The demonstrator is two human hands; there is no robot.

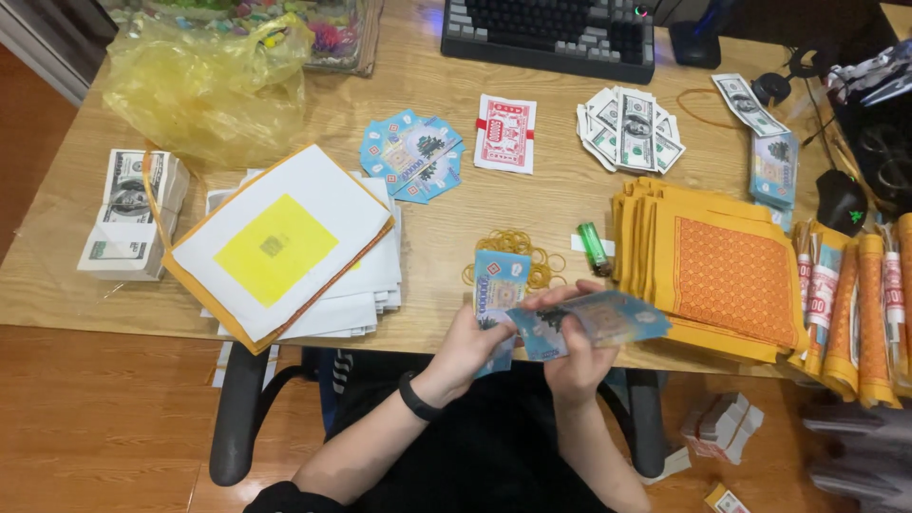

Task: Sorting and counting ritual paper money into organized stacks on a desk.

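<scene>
While I sit at the tabletop's (446, 237) near edge, left hand (470, 347) gripping blue notes (498, 285), right hand (575, 356) pinching one blue note (598, 321), rubber bands (522, 249) just behind.

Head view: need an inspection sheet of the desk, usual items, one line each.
Surface: wooden desk, crowded.
Job's things: blue notes held in both hands; loose rubber bands and green lighter just beyond.
Clutter: blue note fan, red-white packet, grey bill fan, bundled bills, white-yellow sheets, orange paper stack, yellow bag.
Grippers: left hand grips an upright wad; right hand holds a flat note.
Cables: nothing seen clearly.
Surroundings: keyboard, mouse, chair armrest, wood floor.
</scene>
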